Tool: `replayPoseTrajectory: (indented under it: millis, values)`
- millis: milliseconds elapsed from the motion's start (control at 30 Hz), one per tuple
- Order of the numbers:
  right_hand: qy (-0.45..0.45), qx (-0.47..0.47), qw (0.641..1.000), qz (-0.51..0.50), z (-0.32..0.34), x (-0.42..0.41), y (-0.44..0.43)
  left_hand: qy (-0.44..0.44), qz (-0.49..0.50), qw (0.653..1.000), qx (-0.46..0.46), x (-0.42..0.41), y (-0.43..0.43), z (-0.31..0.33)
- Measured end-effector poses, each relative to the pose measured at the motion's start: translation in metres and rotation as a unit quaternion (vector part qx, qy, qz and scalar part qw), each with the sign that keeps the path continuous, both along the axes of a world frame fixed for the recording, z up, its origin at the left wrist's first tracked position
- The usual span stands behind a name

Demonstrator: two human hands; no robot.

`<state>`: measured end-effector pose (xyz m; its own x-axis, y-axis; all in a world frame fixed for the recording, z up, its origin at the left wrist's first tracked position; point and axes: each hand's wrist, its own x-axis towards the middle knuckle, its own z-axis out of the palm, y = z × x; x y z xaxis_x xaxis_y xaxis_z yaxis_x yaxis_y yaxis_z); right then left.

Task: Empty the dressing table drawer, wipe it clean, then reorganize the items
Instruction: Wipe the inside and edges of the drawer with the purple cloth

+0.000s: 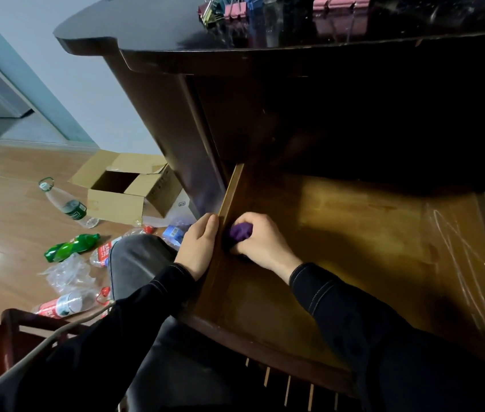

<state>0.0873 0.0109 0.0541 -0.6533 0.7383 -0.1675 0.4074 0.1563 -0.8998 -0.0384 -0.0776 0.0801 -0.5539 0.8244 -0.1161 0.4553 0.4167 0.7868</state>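
The wooden drawer of the dark dressing table stands pulled out, and its bottom holds nothing but scratches on the right. My right hand grips a bunched purple cloth and presses it into the drawer's near left corner. My left hand holds the drawer's left side wall from outside, thumb along the top edge. Coloured binder clips lie on the table top at the back.
On the wooden floor to the left lie an open cardboard box, a clear bottle, a green bottle, red-labelled bottles and crumpled plastic. A dark chair frame is at lower left. My knee is beside the drawer.
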Motion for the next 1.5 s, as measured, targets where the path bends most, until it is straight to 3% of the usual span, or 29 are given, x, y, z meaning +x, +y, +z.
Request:
replayPoseTrajectory:
  millis: [167,333,400,533,733,900,1100,1300,1400,1500]
  values:
    - [-0.071,-0.011,0.997,0.003,-0.011,-0.001,-0.005,-0.02,0.005,1.0,0.013,0.004,-0.001,0.004]
    - [0.027,-0.001,1.0,-0.004,0.006,-0.001,-0.002,-0.002,0.013,1.0,0.003,0.004,0.002,0.003]
    - [-0.008,0.017,1.0,-0.003,-0.001,-0.001,-0.01,0.002,0.012,1.0,0.012,0.004,0.001,0.003]
    - [-0.101,-0.043,0.993,0.03,-0.013,0.002,-0.013,-0.001,0.006,1.0,0.013,0.005,-0.001,0.004]
    - [-0.002,-0.002,1.0,0.012,0.005,0.0,-0.008,0.005,0.01,1.0,-0.002,0.003,0.002,0.002]
    - [-0.088,-0.036,0.994,0.044,-0.009,0.003,-0.015,-0.003,0.006,1.0,0.003,0.002,0.0,0.001]
    - [0.04,-0.018,0.999,-0.01,0.008,0.001,-0.005,-0.006,0.014,1.0,0.007,0.0,0.002,-0.002]
    - [-0.086,-0.028,0.995,0.048,-0.017,0.002,-0.005,-0.024,0.021,0.999,0.003,0.002,0.0,0.001]
    - [-0.091,0.035,0.995,0.015,-0.016,0.002,0.004,-0.028,0.022,0.999,-0.007,0.003,0.001,0.003]
    - [-0.09,0.006,0.996,-0.006,-0.02,0.003,0.0,-0.029,0.025,0.999,-0.013,0.003,0.001,0.003]
